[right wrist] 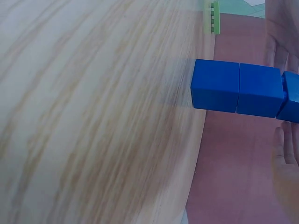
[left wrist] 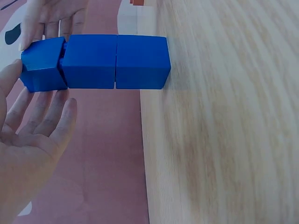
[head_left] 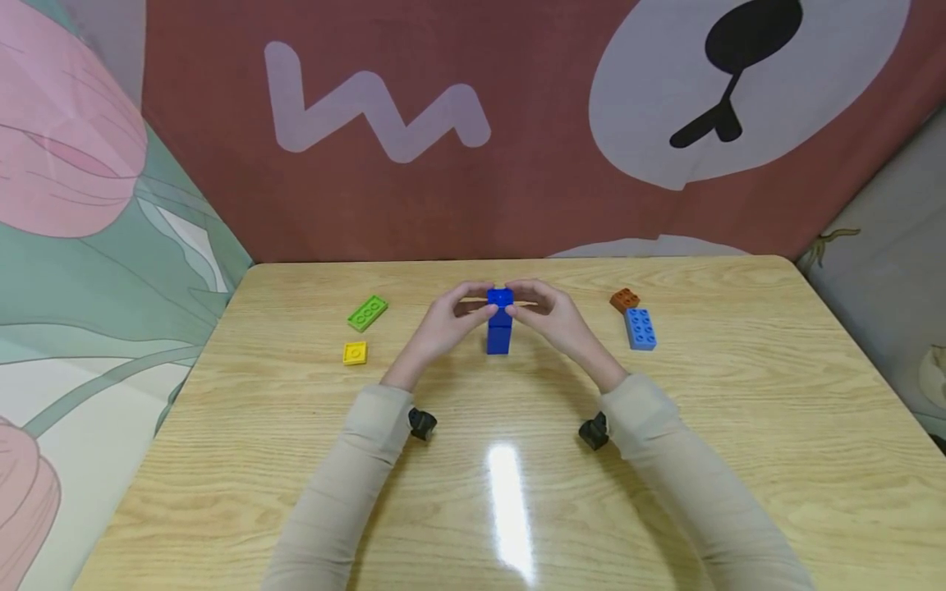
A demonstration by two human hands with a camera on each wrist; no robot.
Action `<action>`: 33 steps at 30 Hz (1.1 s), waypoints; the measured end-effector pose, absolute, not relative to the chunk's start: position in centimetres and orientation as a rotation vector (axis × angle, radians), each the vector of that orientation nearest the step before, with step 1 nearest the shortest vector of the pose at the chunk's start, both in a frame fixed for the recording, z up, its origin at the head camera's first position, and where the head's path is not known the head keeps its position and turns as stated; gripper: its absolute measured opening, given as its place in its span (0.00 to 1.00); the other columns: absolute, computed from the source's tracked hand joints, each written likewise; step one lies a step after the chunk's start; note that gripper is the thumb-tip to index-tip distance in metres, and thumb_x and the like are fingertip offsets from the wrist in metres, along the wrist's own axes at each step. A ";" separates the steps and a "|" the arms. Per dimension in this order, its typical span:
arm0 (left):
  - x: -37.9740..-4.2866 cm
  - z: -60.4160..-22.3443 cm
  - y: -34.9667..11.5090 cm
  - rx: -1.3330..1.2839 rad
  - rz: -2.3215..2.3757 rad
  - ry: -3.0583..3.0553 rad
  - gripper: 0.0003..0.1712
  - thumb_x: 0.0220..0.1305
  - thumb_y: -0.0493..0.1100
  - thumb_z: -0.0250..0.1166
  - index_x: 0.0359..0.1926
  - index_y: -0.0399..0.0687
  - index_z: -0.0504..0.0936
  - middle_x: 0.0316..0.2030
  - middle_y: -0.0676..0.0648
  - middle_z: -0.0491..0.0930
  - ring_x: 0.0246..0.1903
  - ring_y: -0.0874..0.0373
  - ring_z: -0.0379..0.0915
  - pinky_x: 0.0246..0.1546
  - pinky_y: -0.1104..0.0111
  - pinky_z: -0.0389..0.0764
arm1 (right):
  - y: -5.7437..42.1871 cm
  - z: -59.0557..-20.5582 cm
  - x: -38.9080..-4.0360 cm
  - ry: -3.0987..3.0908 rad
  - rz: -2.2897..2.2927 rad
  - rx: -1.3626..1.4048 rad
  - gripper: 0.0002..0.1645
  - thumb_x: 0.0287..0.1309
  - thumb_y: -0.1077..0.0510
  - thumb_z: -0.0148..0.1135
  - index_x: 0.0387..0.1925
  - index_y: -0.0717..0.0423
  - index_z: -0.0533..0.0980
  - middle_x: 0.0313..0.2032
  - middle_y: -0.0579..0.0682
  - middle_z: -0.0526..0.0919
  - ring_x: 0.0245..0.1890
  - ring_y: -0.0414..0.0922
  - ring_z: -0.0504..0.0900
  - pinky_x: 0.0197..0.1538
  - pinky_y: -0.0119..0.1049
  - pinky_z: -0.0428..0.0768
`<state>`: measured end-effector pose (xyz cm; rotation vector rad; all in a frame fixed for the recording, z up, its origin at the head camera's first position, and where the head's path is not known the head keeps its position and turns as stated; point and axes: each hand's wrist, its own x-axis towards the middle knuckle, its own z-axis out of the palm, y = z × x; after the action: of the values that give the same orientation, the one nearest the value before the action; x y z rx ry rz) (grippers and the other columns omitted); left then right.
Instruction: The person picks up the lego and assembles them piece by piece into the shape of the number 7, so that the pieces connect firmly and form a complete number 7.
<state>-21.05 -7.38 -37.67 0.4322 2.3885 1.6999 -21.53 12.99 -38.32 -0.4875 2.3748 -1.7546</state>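
Three blue toy building blocks form an upright column on the table. In the head view, the top block (head_left: 500, 296) is between both hands, above the middle block (head_left: 500, 318) and the bottom block (head_left: 498, 341). My left hand (head_left: 448, 318) pinches the top block from the left with thumb and fingers. From the right, my right hand (head_left: 553, 315) pinches the same block. The left wrist view shows that top block (left wrist: 44, 67) slightly tilted, with a narrow gap to the middle block (left wrist: 89, 61). The right wrist view cuts off part of the top block (right wrist: 290, 97).
On the wooden table (head_left: 281, 460), a green brick (head_left: 367, 313) and a yellow brick (head_left: 355, 353) lie to the left. At right, a brown brick (head_left: 624, 300) lies against a light blue brick (head_left: 640, 329). A printed cloth (head_left: 414, 213) hangs behind the table.
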 end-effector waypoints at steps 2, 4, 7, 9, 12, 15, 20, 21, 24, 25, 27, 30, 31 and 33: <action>-21.0 -37.6 -7.4 0.428 1.693 2.382 0.25 0.68 0.47 0.60 0.63 0.50 0.71 0.62 0.44 0.72 0.59 0.48 0.74 0.59 0.56 0.77 | 13.0 -38.3 -21.5 2.377 -1.754 -0.481 0.25 0.65 0.54 0.59 0.62 0.56 0.70 0.59 0.57 0.75 0.61 0.52 0.73 0.64 0.48 0.74; -21.0 -37.6 -7.4 0.423 1.685 2.377 0.25 0.68 0.48 0.60 0.64 0.51 0.71 0.62 0.45 0.71 0.60 0.48 0.73 0.59 0.56 0.77 | 12.9 -38.3 -21.4 2.377 -1.753 -0.481 0.26 0.65 0.53 0.58 0.62 0.56 0.69 0.59 0.58 0.75 0.61 0.53 0.74 0.63 0.48 0.75; -21.0 -37.5 -7.4 0.413 1.683 2.368 0.25 0.67 0.48 0.60 0.64 0.52 0.70 0.62 0.45 0.71 0.61 0.48 0.72 0.59 0.56 0.77 | 12.9 -38.3 -21.4 2.364 -1.747 -0.473 0.26 0.65 0.54 0.58 0.62 0.55 0.69 0.59 0.57 0.75 0.60 0.53 0.74 0.63 0.49 0.75; -21.0 -37.5 -7.4 0.410 1.688 2.362 0.25 0.67 0.48 0.60 0.64 0.51 0.70 0.62 0.45 0.71 0.61 0.47 0.72 0.59 0.56 0.77 | 13.0 -38.3 -21.5 2.361 -1.737 -0.465 0.26 0.65 0.53 0.58 0.62 0.55 0.69 0.59 0.57 0.75 0.60 0.53 0.74 0.63 0.49 0.75; -21.1 -37.6 -7.3 0.411 1.708 2.355 0.25 0.67 0.47 0.60 0.63 0.50 0.71 0.62 0.44 0.71 0.61 0.47 0.71 0.59 0.56 0.77 | 13.0 -38.3 -21.5 2.359 -1.729 -0.454 0.26 0.65 0.53 0.58 0.62 0.55 0.69 0.59 0.57 0.75 0.61 0.53 0.74 0.64 0.49 0.74; -21.2 -37.8 -7.2 0.412 1.727 2.345 0.24 0.67 0.46 0.60 0.62 0.48 0.71 0.61 0.43 0.71 0.61 0.46 0.71 0.59 0.56 0.77 | 13.0 -38.3 -21.6 2.363 -1.726 -0.445 0.25 0.65 0.53 0.58 0.62 0.55 0.70 0.59 0.57 0.75 0.60 0.53 0.74 0.64 0.49 0.74; -21.2 -37.9 -7.1 0.404 1.741 2.337 0.23 0.67 0.45 0.60 0.61 0.46 0.71 0.60 0.43 0.72 0.61 0.46 0.71 0.60 0.55 0.76 | 12.9 -38.1 -21.5 2.359 -1.711 -0.434 0.26 0.65 0.52 0.58 0.62 0.55 0.69 0.59 0.58 0.74 0.60 0.54 0.74 0.64 0.49 0.74; -21.2 -37.9 -7.1 0.403 1.744 2.336 0.23 0.67 0.45 0.60 0.61 0.46 0.71 0.60 0.42 0.72 0.61 0.46 0.71 0.60 0.55 0.76 | 13.0 -38.1 -21.5 2.357 -1.709 -0.430 0.27 0.65 0.51 0.58 0.63 0.55 0.69 0.60 0.57 0.74 0.61 0.54 0.74 0.64 0.49 0.74; -21.2 -37.9 -7.1 0.399 1.749 2.323 0.23 0.68 0.45 0.60 0.61 0.46 0.71 0.61 0.43 0.71 0.61 0.46 0.71 0.60 0.55 0.75 | 13.0 -38.1 -21.6 2.347 -1.703 -0.421 0.27 0.65 0.51 0.58 0.63 0.54 0.68 0.60 0.57 0.74 0.61 0.54 0.74 0.64 0.49 0.74; -21.2 -37.9 -7.1 0.397 1.749 2.320 0.23 0.68 0.45 0.60 0.61 0.46 0.71 0.61 0.43 0.71 0.61 0.46 0.70 0.60 0.55 0.75 | 13.0 -38.1 -21.6 2.345 -1.699 -0.420 0.27 0.65 0.51 0.58 0.63 0.54 0.68 0.60 0.57 0.74 0.61 0.54 0.74 0.64 0.49 0.74; -21.1 -37.8 -7.2 0.387 1.748 2.311 0.23 0.68 0.45 0.59 0.61 0.47 0.71 0.61 0.43 0.70 0.62 0.46 0.70 0.61 0.55 0.75 | 13.0 -38.1 -21.6 2.342 -1.693 -0.419 0.27 0.65 0.51 0.58 0.63 0.54 0.68 0.60 0.57 0.74 0.62 0.54 0.73 0.64 0.49 0.74; -21.2 -37.8 -7.2 0.375 1.749 2.298 0.23 0.68 0.46 0.59 0.61 0.47 0.70 0.62 0.44 0.70 0.62 0.46 0.69 0.61 0.55 0.75 | 13.0 -37.9 -21.6 2.346 -1.687 -0.425 0.28 0.65 0.50 0.58 0.63 0.54 0.68 0.61 0.57 0.74 0.62 0.54 0.73 0.64 0.50 0.74; -21.2 -37.7 -7.2 0.374 1.749 2.295 0.22 0.68 0.46 0.59 0.61 0.47 0.70 0.62 0.44 0.70 0.62 0.47 0.69 0.61 0.55 0.75 | 13.0 -37.9 -21.6 2.349 -1.686 -0.427 0.28 0.65 0.50 0.58 0.63 0.54 0.68 0.61 0.57 0.74 0.62 0.54 0.73 0.65 0.50 0.74; -21.2 -37.7 -7.1 0.372 1.751 2.288 0.22 0.69 0.46 0.58 0.61 0.47 0.70 0.62 0.44 0.69 0.62 0.47 0.69 0.61 0.55 0.75 | 13.0 -37.9 -21.6 2.352 -1.687 -0.430 0.28 0.65 0.50 0.58 0.64 0.54 0.68 0.61 0.57 0.74 0.62 0.54 0.73 0.65 0.50 0.73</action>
<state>-21.19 -7.14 -37.72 0.3722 2.2883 1.7511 -21.60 12.95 -37.86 -0.4300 2.3520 -1.6870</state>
